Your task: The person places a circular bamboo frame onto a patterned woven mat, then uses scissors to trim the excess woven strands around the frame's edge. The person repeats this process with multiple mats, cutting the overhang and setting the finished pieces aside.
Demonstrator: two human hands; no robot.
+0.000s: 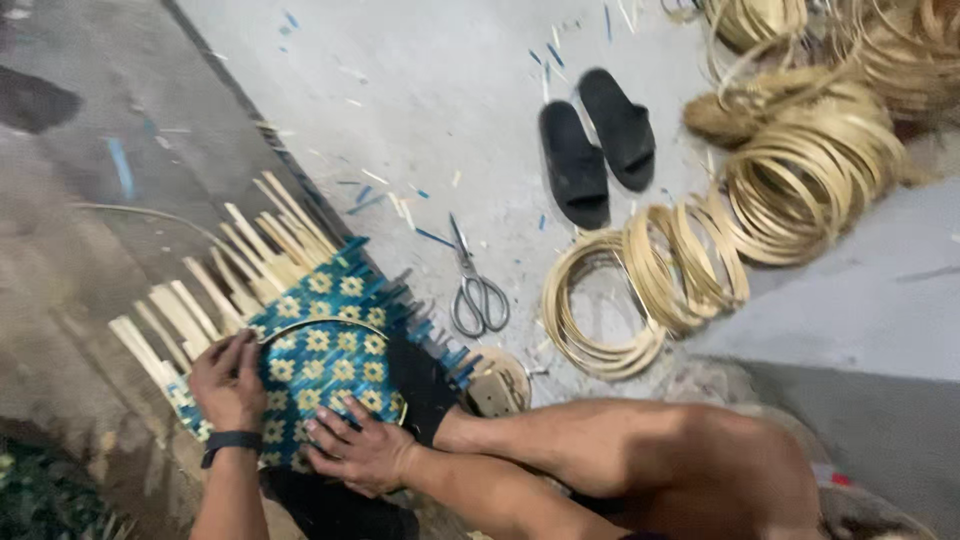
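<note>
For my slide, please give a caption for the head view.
Both hands press a thin hoop onto a blue-and-yellow woven mat, scissors nearby.

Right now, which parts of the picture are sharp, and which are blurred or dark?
Head view: the scissors and black sandals are fairly sharp; the left hand and woven mat are slightly soft; the left edge is smeared and dim.

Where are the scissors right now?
The scissors lie on the grey floor mid-frame in the head view, between the blue-and-yellow woven mat and the bamboo hoops.
</note>
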